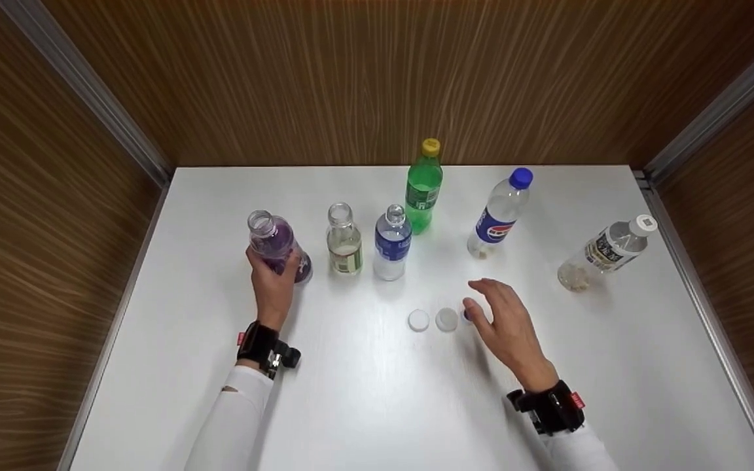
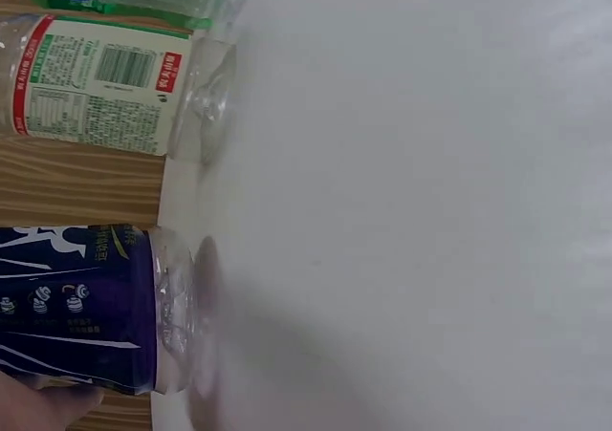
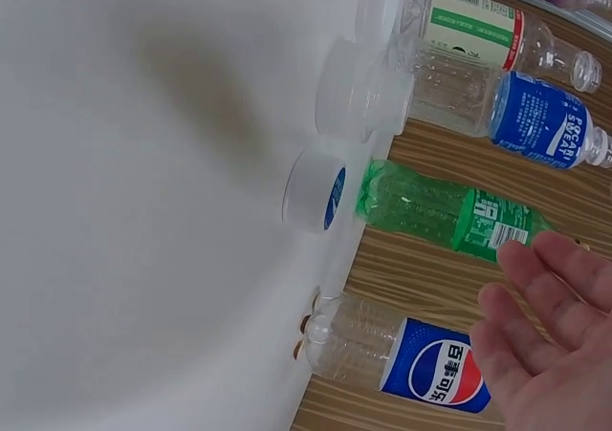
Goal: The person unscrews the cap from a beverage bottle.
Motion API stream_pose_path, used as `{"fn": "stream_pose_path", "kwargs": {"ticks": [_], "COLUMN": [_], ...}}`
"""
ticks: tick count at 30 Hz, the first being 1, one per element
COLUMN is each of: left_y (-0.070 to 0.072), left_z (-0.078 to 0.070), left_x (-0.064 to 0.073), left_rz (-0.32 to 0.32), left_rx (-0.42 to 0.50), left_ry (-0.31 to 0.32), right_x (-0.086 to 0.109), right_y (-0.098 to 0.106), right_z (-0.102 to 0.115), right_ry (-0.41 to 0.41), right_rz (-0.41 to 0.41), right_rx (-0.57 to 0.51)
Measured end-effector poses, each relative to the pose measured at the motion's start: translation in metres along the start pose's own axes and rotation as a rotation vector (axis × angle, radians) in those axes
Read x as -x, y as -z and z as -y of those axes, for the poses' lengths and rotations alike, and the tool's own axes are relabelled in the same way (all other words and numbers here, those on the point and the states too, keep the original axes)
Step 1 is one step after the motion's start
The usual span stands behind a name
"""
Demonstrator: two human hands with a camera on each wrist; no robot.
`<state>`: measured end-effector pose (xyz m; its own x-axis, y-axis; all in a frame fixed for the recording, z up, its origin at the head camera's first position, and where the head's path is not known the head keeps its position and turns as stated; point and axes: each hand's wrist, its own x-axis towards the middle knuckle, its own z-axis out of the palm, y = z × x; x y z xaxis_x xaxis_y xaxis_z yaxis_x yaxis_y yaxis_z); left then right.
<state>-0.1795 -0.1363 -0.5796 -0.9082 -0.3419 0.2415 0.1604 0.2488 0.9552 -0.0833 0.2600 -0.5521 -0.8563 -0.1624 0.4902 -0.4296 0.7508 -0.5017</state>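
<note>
My left hand [image 1: 272,291] grips an uncapped purple-labelled bottle [image 1: 275,241] at the left of the table; its base shows near the tabletop in the left wrist view. Fingers apart and holding nothing, my right hand [image 1: 509,327] hovers by three loose bottle caps. Two are whitish, a left cap [image 1: 418,320] and a middle cap [image 1: 446,319]. The third, a white cap with a blue top [image 3: 314,192], is partly hidden behind the thumb in the head view. Between the hands stand an uncapped bottle with a green-and-white label [image 1: 345,245] and an uncapped blue-labelled bottle [image 1: 392,247].
Behind stands a green bottle [image 1: 423,190] with a yellow cap. To its right are a Pepsi bottle [image 1: 497,219] with a blue cap and a clear bottle [image 1: 606,254] with a white cap. Wood-grain panels [image 1: 377,78] bound the white table [image 1: 351,399] at the back and sides.
</note>
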Motion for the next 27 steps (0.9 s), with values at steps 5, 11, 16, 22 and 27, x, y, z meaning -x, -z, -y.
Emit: {"fn": "stream_pose_path", "kwargs": {"ticks": [5,11,16,22,27], "left_y": [-0.005,-0.008,-0.008,-0.007,-0.003], "left_z": [0.003,0.003,0.006,0.008,0.005], "left_x": [-0.001,-0.006,-0.008,-0.003,0.008], "left_rz": [0.018,0.042,0.052,0.066,0.037], "left_rx": [-0.029,-0.065,-0.091,-0.077,-0.116], "left_ry": [-0.007,0.009,0.044,0.017,-0.097], "right_x": [0.0,-0.001,-0.003,-0.006,-0.009], "right_y": [0.0,-0.001,-0.002,-0.002,-0.001], "right_z": [0.001,0.004,0.005,0.005,0.008], "right_ry": [-0.01,-0.006,-0.003,-0.01,-0.026], "right_rz": [0.002,0.005,0.0,-0.003,0.004], "right_rx": [-0.004,0.004,0.009,0.007,0.0]}}
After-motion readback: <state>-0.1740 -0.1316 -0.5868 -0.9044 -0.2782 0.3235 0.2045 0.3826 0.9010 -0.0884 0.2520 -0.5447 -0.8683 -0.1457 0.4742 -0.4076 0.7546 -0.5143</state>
